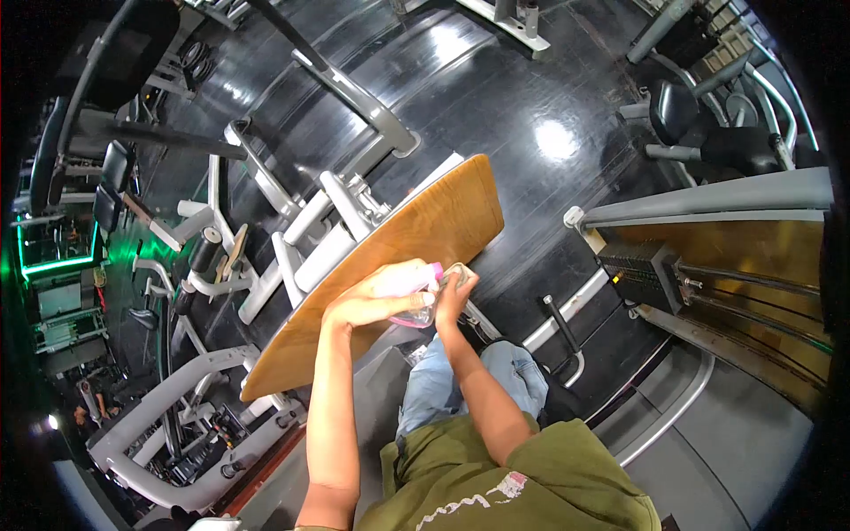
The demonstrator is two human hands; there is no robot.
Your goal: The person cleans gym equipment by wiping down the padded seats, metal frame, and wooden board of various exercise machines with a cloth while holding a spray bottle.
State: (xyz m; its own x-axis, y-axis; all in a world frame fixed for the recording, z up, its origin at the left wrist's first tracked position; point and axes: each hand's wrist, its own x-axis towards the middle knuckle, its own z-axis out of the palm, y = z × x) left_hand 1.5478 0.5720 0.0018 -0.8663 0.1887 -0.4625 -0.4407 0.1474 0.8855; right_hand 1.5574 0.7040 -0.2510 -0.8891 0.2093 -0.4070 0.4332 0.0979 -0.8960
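Observation:
My left hand [376,299] is wrapped round a small clear spray bottle [416,317] with a pink top and pinkish contents. The bottle is tilted, and part of it is hidden behind my fingers. Close against it, my right hand [455,299] is closed, with a bit of beige-grey material, perhaps a cloth, showing between the fingers. Both hands are above my lap, in front of a long wooden board [434,221] fixed to a grey metal gym frame.
Weight-machine frames [367,111] and padded seats [735,146] stand around on a shiny black floor [531,97]. To the right is a weight stack [639,274] with guide rods. A curved metal bar [682,411] lies at lower right. Another person [91,403] is far off at left.

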